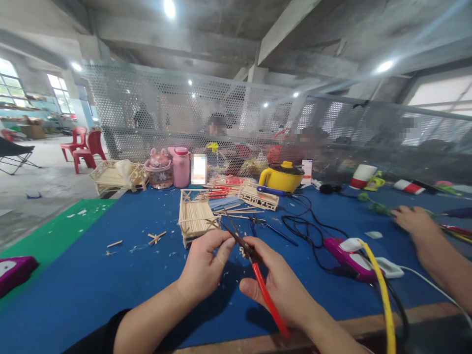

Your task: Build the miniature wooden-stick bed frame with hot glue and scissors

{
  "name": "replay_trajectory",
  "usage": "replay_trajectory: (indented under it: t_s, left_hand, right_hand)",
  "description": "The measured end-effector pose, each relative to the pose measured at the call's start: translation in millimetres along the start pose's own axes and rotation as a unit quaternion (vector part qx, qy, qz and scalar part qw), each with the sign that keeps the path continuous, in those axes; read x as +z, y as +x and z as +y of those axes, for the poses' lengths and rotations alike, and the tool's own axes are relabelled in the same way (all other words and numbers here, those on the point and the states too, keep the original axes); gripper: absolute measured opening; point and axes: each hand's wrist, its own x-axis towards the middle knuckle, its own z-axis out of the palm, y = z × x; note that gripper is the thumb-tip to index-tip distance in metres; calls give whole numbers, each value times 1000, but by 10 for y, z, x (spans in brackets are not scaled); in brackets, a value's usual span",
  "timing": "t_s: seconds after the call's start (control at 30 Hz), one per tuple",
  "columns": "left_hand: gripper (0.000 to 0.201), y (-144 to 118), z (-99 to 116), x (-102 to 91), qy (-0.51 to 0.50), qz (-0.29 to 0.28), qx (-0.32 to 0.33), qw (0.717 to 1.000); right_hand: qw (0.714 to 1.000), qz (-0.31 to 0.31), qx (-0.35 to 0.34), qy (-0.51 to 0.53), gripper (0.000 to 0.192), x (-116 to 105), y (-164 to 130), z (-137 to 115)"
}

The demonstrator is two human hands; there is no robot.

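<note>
My right hand grips red-handled cutting pliers, whose dark jaws point up and left. My left hand pinches a thin wooden stick at the pliers' jaws, thumb and forefinger closed on it. Both hands hover low over the blue table cover. Just beyond them stands a small wooden stick-built frame. Loose sticks and wood chips lie around it.
Another person's hand rests at the right. A purple glue gun with yellow and black cables lies right of my hands. Farther back stand a yellow pot, a pink bottle, more stick models and a mesh fence.
</note>
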Motion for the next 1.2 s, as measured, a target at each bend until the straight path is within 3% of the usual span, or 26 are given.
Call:
replay_trajectory:
  t_s: [0.1, 0.2, 0.33, 0.47, 0.6, 0.73, 0.9, 1.0, 1.2]
  left_hand:
    - [25, -12, -14, -27, 62, 0, 44, 997]
    - [25, -23, -47, -55, 122, -5, 97, 988]
    - [22, -37, -70, -46, 137, 14, 112, 984]
    - [18, -41, -66, -16, 150, 40, 129, 979]
    - [16, -36, -60, -29, 177, 74, 213, 958]
    - [14, -23, -45, -82, 229, 68, 274, 932]
    - [14, -15, -37, -105, 263, 56, 301, 915]
    - [13, -14, -47, -87, 278, 58, 303, 910]
    - [13, 13, -112, -79, 314, 55, 273, 908]
  right_hand:
    - [1000, -2, -18, -15, 51, -8, 5, -20]
    - [999, -18, -17, -30, 56, -26, -2, -20]
    - [998, -33, -12, -49, 71, -43, -46, 2]
    - [997, -26, -21, -76, 70, -36, -62, -7]
    - [993, 11, -51, -104, 70, -4, -48, -8]
    - [992, 23, -70, -99, 72, 18, -42, -15]
    - [990, 49, -85, -101, 53, 42, -38, -47]
    - [989, 46, -62, -128, 37, 62, -42, -31]
    - [988, 23, -15, -153, 23, 42, -49, 32]
